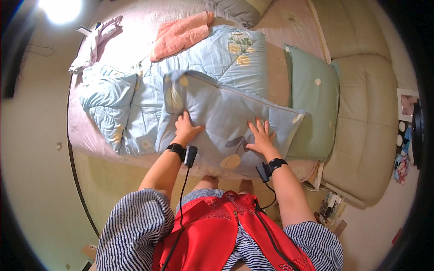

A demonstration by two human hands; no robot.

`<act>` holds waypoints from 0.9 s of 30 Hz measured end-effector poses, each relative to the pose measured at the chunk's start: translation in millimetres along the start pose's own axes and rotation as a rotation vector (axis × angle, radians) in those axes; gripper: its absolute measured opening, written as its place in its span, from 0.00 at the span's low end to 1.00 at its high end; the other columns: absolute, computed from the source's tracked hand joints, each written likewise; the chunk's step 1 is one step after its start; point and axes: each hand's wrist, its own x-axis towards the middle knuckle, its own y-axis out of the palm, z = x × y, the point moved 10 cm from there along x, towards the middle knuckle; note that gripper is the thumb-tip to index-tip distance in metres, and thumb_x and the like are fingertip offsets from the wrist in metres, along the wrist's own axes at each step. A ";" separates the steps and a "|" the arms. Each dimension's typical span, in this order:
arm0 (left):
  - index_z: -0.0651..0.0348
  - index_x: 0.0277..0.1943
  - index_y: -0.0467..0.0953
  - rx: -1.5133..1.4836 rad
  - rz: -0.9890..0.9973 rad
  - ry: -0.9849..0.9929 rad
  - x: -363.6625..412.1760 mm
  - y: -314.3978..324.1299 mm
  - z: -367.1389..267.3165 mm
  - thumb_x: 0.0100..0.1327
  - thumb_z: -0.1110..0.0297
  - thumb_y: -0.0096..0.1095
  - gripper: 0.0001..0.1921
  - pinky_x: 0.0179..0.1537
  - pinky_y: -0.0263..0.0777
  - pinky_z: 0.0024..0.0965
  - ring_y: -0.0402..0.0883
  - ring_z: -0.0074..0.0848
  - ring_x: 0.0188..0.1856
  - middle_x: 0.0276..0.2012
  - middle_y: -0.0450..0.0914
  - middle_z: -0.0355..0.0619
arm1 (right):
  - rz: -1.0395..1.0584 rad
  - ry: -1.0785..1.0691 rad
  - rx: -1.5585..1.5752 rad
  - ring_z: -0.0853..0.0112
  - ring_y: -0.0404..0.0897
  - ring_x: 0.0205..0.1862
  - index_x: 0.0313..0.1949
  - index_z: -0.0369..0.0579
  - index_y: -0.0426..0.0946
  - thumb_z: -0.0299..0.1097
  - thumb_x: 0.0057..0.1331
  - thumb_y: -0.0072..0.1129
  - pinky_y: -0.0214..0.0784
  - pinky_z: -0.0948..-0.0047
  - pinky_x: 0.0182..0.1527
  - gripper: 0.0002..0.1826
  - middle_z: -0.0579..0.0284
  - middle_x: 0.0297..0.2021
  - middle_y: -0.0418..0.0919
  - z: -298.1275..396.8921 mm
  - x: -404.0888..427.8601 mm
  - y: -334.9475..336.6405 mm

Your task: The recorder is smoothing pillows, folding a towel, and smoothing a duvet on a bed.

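A blue-grey pillow [217, 111] with a leaf print lies in front of me on the bed, over part of a light-blue quilt [200, 64]. My left hand [187, 127] rests on its left part, thumb and fingers apart. On the right part, my right hand [262, 137] lies with its fingers spread. Neither hand is closed on the cloth. The pillow's right corner overlaps a green pillow [313, 101]. Beyond the quilt's far edge is a coral towel [181, 34], partly on the quilt. The quilt's left end is folded in a heap.
A padded beige headboard [366, 118] borders the bed on the right. Crumpled pale clothing [98, 44] lies at the far left corner, and a grey pillow [237, 12] at the far side. Small items [330, 206] stand beside the bed, low at the right. Cables hang from both wrist devices.
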 end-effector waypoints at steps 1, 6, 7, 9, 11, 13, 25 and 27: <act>0.59 0.69 0.45 -0.024 -0.062 -0.053 -3.1 -16.1 -1.9 0.38 0.55 0.77 0.58 0.60 0.60 0.49 0.53 0.55 0.67 0.67 0.52 0.59 | -0.064 -0.060 0.092 0.50 0.33 0.72 0.69 0.75 0.46 0.44 0.46 0.73 0.38 0.25 0.60 0.55 0.62 0.72 0.35 1.0 2.6 -5.2; 0.40 0.71 0.40 0.302 -0.081 0.321 -50.3 -43.8 -79.1 0.34 0.58 0.80 0.62 0.52 0.57 0.72 0.32 0.56 0.71 0.72 0.31 0.52 | -0.171 0.084 0.194 0.45 0.29 0.71 0.69 0.79 0.40 0.40 0.40 0.77 0.42 0.25 0.59 0.63 0.57 0.71 0.22 -37.9 -27.6 -23.4; 0.35 0.71 0.40 0.396 0.074 0.442 -56.7 -25.7 -91.9 0.34 0.59 0.80 0.63 0.48 0.56 0.78 0.25 0.58 0.71 0.72 0.26 0.49 | -0.171 0.089 0.196 0.45 0.29 0.71 0.69 0.79 0.40 0.40 0.40 0.77 0.42 0.25 0.59 0.63 0.57 0.71 0.22 -38.4 -31.4 -21.3; 0.28 0.70 0.40 0.458 0.144 0.426 -48.9 -15.5 -94.4 0.35 0.61 0.80 0.62 0.48 0.57 0.78 0.26 0.61 0.70 0.72 0.26 0.46 | -0.083 0.141 0.151 0.41 0.27 0.70 0.69 0.81 0.38 0.40 0.39 0.78 0.47 0.24 0.57 0.65 0.54 0.71 0.20 -41.7 -34.7 -8.8; 0.26 0.70 0.41 0.576 0.165 0.341 -26.3 -8.6 -83.8 0.36 0.62 0.80 0.62 0.47 0.59 0.78 0.27 0.61 0.70 0.72 0.26 0.42 | -0.072 0.129 0.131 0.40 0.27 0.70 0.69 0.81 0.37 0.40 0.39 0.78 0.48 0.24 0.56 0.66 0.53 0.70 0.20 -32.9 -25.0 -5.4; 0.22 0.69 0.36 0.630 0.191 0.284 -2.7 1.1 -72.1 0.36 0.60 0.80 0.63 0.48 0.62 0.76 0.29 0.59 0.70 0.72 0.24 0.38 | -0.046 0.117 0.110 0.39 0.26 0.70 0.69 0.82 0.36 0.40 0.39 0.78 0.49 0.24 0.56 0.66 0.52 0.70 0.19 -20.5 -15.3 2.7; 0.20 0.69 0.37 0.572 0.225 0.256 103.0 55.2 -65.3 0.34 0.65 0.81 0.65 0.47 0.63 0.77 0.32 0.59 0.70 0.72 0.25 0.35 | -0.045 0.305 -0.045 0.39 0.29 0.70 0.69 0.82 0.35 0.33 0.43 0.74 0.49 0.27 0.58 0.63 0.50 0.70 0.23 -25.6 87.4 40.2; 0.21 0.69 0.37 0.517 0.163 0.334 104.0 53.2 -71.6 0.34 0.64 0.81 0.65 0.46 0.63 0.78 0.33 0.59 0.70 0.72 0.26 0.35 | -0.074 0.284 -0.028 0.40 0.29 0.70 0.69 0.81 0.36 0.32 0.43 0.74 0.49 0.27 0.58 0.63 0.50 0.70 0.24 -29.0 92.5 41.0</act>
